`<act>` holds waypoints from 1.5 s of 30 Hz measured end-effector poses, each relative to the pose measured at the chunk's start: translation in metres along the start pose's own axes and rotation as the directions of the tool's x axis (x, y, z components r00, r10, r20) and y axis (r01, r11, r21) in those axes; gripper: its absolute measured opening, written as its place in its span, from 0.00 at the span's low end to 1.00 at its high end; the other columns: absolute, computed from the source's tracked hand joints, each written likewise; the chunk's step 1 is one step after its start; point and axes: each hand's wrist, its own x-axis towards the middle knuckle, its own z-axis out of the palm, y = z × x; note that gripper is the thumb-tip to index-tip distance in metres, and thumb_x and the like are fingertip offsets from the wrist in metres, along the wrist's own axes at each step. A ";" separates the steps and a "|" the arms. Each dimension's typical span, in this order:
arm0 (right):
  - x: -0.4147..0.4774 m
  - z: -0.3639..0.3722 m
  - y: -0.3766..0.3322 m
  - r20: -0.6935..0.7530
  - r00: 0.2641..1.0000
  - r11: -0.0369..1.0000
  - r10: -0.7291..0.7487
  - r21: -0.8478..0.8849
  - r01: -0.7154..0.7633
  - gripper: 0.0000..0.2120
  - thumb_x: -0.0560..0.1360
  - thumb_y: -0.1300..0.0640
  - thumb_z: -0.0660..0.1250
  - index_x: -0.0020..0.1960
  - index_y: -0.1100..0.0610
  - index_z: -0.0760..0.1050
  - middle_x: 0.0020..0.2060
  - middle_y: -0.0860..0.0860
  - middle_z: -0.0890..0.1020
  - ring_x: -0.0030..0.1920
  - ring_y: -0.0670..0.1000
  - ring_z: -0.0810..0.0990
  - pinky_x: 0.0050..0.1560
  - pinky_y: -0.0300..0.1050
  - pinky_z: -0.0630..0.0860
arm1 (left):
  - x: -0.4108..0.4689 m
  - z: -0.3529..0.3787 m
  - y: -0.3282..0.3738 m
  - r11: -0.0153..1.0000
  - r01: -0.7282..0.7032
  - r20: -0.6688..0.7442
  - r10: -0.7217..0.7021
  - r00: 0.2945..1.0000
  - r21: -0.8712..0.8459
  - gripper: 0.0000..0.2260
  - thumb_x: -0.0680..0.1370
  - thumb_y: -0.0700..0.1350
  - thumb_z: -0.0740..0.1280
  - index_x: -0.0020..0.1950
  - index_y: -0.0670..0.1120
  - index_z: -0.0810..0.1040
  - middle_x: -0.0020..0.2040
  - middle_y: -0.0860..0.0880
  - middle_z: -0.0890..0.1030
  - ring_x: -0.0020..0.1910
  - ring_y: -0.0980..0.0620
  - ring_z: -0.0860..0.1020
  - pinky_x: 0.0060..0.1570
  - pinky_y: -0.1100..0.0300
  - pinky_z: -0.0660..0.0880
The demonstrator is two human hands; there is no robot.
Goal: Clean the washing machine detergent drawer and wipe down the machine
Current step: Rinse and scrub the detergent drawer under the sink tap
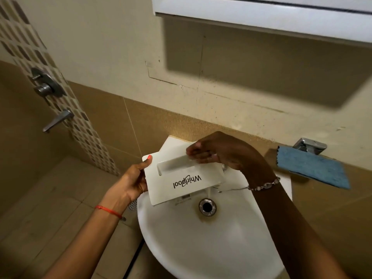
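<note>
A tiled bathroom: beige wall tiles, a slanting strip of brown-and-cream mosaic (80, 121) on the left, and a pale tiled floor below. One white sink (161, 238) is fixed to the wall, with one metal-ringed drain (207, 207) in the middle of the bowl. One white cabinet (261, 15) hangs above it.

One white detergent drawer (181, 184) is held over the sink's back edge, its front panel facing up and its printed logo upside down to the camera. A thin stream of water falls from its lower edge towards the drain.

Two hands are on it. The left hand (132, 182) grips the drawer's left end, thumb pressed on the panel's corner and fingers curled behind. The right hand (221, 156) lies over the handle recess, its fingers (199, 154) roughly straight and pressed together, slightly blurred.

One blue cloth (314, 168) lies past the sink's right edge, just beside one chrome fitting (310, 146).

Two metal fixtures are on the left wall: a round mixer (45, 83) and a lever tap (58, 119) below it.

One beaded bracelet (263, 185) is on the right wrist, and one red thread (108, 211) is on the left.
</note>
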 end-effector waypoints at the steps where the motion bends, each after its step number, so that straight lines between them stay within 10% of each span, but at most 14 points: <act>1: 0.000 0.003 -0.001 -0.003 1.000 0.999 -0.008 -0.038 0.008 0.11 0.78 0.65 0.59 0.54 0.70 0.77 0.55 0.68 0.79 0.56 0.61 0.80 0.55 0.45 0.77 | 0.000 0.001 0.000 1.000 -0.001 0.000 0.001 1.000 0.007 0.10 0.79 0.49 0.62 0.46 0.44 0.77 0.42 0.46 0.77 0.37 0.49 0.75 0.37 0.57 0.77; 7: 0.005 -0.025 0.019 -0.442 0.865 0.971 -0.239 -0.124 0.206 0.09 0.74 0.73 0.62 0.50 0.68 0.79 0.41 0.61 0.82 0.38 0.54 0.80 0.44 0.45 0.79 | 0.002 -0.004 0.002 1.000 0.006 -0.003 -0.007 1.000 -0.030 0.10 0.79 0.48 0.62 0.46 0.43 0.78 0.32 0.48 0.83 0.27 0.52 0.81 0.27 0.59 0.79; 16: 0.033 -0.067 0.085 -0.789 0.603 0.990 -0.118 -0.138 0.013 0.10 0.69 0.69 0.71 0.38 0.79 0.77 0.30 0.68 0.80 0.28 0.51 0.73 0.39 0.49 0.73 | 0.007 -0.010 0.003 0.999 -0.006 -0.001 0.006 1.000 -0.052 0.10 0.79 0.48 0.61 0.46 0.44 0.77 0.29 0.48 0.83 0.26 0.52 0.81 0.25 0.60 0.78; 20: 0.037 -0.072 0.094 -0.751 0.658 0.979 0.057 0.172 0.112 0.09 0.68 0.73 0.70 0.45 0.79 0.76 0.17 0.52 0.75 0.18 0.49 0.74 0.26 0.41 0.76 | 0.009 -0.010 0.003 0.998 -0.007 0.006 0.008 1.000 -0.055 0.09 0.79 0.48 0.61 0.46 0.44 0.77 0.30 0.48 0.83 0.26 0.53 0.81 0.25 0.59 0.78; 28: 0.043 -0.059 0.088 -0.646 0.704 0.837 0.293 0.530 0.138 0.15 0.68 0.71 0.72 0.52 0.73 0.74 0.37 0.62 0.77 0.30 0.54 0.76 0.30 0.44 0.80 | 0.007 0.002 0.009 0.999 0.021 0.019 -0.021 1.000 -0.040 0.09 0.79 0.48 0.61 0.48 0.43 0.76 0.42 0.47 0.78 0.29 0.52 0.81 0.25 0.59 0.79; 39: 0.001 -0.032 0.076 -0.582 0.805 0.969 0.113 0.244 0.040 0.12 0.73 0.55 0.71 0.36 0.62 0.78 0.26 0.51 0.81 0.25 0.49 0.79 0.26 0.38 0.76 | 0.012 0.014 0.011 0.993 0.030 0.046 -0.036 0.998 0.115 0.11 0.79 0.51 0.61 0.49 0.44 0.75 0.42 0.46 0.76 0.38 0.49 0.76 0.25 0.61 0.78; 45: -0.030 -0.015 0.072 -0.554 0.832 0.991 0.018 0.121 0.060 0.11 0.69 0.66 0.72 0.50 0.68 0.79 0.34 0.55 0.80 0.27 0.49 0.77 0.29 0.39 0.75 | 0.007 0.022 0.018 0.976 -0.005 0.089 -0.015 0.996 0.220 0.14 0.79 0.46 0.63 0.62 0.40 0.73 0.43 0.45 0.77 0.39 0.49 0.76 0.36 0.56 0.78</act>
